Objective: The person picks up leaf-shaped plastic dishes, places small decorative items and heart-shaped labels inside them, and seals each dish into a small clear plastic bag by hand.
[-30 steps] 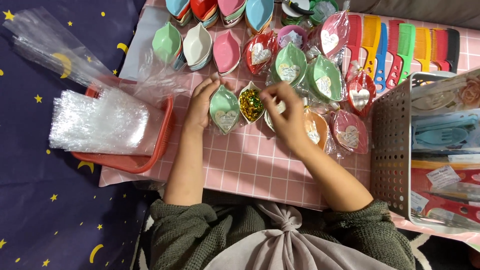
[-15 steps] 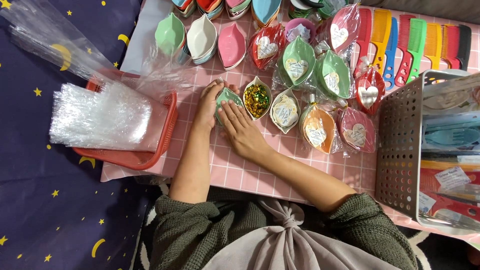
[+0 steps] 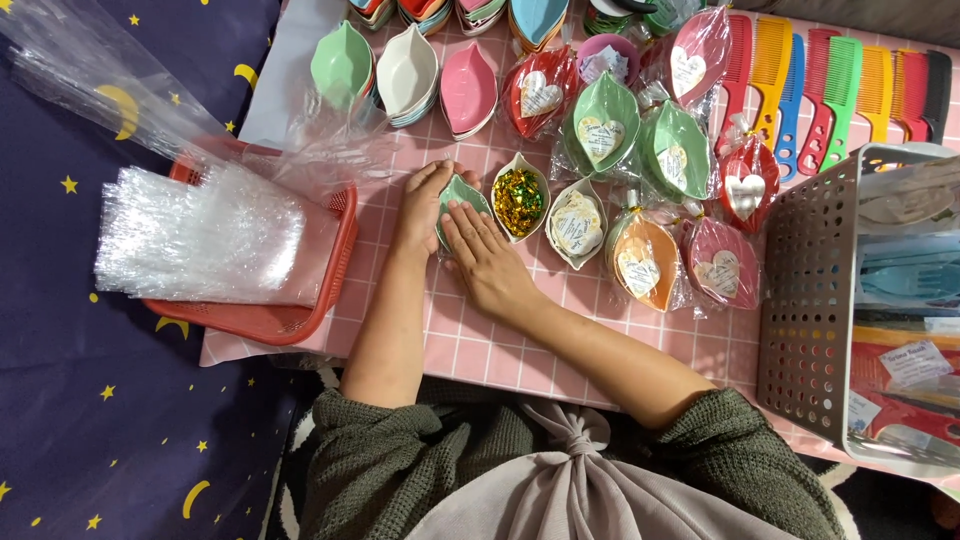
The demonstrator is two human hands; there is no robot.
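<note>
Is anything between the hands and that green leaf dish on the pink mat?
Nothing visible. The left hand rests against the green leaf dish on its left edge, and the right hand lies flat over its lower part. The dish of gold sweets sits beside it.

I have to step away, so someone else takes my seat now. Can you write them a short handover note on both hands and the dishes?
Left hand: lies flat beside the green leaf-shaped dish, touching its left edge.
Right hand: lies palm down on the same dish, fingers spread over it.
Nearby: a white dish of gold foil pieces to its right, the red basket of clear bags to the left.
Done: several dishes sit wrapped with heart tags, such as the orange one.
Left: unwrapped dishes stand stacked at the back.
</note>
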